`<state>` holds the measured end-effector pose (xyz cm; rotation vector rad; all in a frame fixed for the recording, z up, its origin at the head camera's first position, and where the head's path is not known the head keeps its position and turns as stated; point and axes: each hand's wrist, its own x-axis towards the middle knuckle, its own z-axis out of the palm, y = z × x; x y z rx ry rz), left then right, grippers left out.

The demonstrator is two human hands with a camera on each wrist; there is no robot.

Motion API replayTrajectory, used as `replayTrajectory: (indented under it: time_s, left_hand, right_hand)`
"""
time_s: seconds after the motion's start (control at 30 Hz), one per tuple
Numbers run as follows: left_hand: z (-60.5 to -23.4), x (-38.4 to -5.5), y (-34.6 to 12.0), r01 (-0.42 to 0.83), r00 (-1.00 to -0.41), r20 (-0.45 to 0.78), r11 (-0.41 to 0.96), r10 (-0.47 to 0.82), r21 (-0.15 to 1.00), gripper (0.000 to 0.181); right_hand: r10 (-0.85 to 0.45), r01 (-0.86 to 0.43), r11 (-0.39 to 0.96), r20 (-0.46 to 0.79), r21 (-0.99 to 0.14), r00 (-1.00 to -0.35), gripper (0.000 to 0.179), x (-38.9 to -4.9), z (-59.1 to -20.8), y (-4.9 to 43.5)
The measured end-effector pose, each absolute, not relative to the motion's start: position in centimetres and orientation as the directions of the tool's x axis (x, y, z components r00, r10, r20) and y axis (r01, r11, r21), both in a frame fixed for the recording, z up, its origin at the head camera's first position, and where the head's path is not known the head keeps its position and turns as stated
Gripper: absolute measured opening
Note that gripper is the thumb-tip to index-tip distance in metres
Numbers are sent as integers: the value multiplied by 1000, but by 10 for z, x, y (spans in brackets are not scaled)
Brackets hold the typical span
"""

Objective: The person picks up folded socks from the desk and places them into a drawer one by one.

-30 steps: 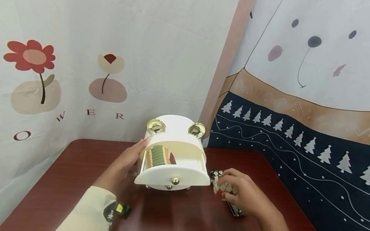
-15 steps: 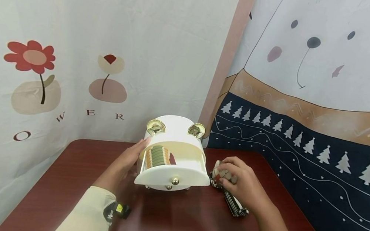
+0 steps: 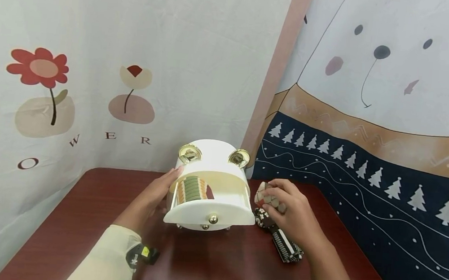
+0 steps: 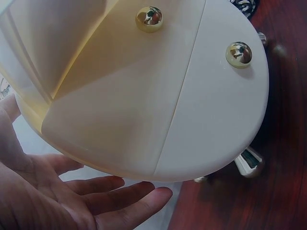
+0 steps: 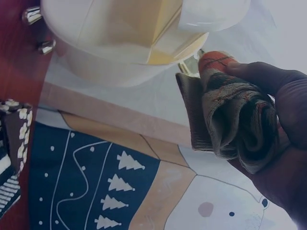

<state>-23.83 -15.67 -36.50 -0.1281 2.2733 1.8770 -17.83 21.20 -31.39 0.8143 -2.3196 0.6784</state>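
Observation:
A white alarm-clock-shaped box [image 3: 212, 152] stands on the table with its drawer [image 3: 190, 215] pulled out. A green, orange and cream striped rolled sock [image 3: 192, 188] lies in the drawer's left side, with something dark red beside it. My left hand [image 3: 159, 190] rests against the box's left side; in the left wrist view its fingers [image 4: 115, 194] are extended beneath the rounded edge. With my right hand [image 3: 292, 209] I pinch a rolled beige, grey and orange patterned sock [image 5: 235, 115], raised right of the box.
Black-and-white patterned socks [image 3: 286, 246] lie on the dark red table [image 3: 204, 268] below my right hand. Two gold bells [image 3: 239, 158] top the box and a gold knob [image 3: 213, 219] sits on the drawer front. Printed fabric walls [image 3: 207, 66] stand behind and to the right.
My right hand has lifted the rolled sock up and away from the black-and-white socks, which are now more exposed. The left hand, box and drawer have stayed in place.

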Motion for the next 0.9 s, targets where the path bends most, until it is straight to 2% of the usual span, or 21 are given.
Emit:
replayTrajectory:
  time_s: [0.23,0.47,0.73,0.9]
  left_hand:
    - [-364,-236,-157,-190,-977,-204,187,62,964,108]
    - [-363,-235,-158,-194,-975,-210,185,73,963,109]
    - [-363,-237,-158,-200,-975,-216,225,51,954,110]
    - [-363,-238,-158,-200,-975,-217,232,49,952,108]
  right_hand:
    - [-342,-692,662,705,-288,-621,27,-180,-306,196]
    - [-337,-741,608,752,-285,-566,29,-185,-298,180]
    - [-310,-770,554,780,-317,-544,28,-195,-296,164]
    - [-262,-774,511,791,-373,-554,28,-201,-299,152]
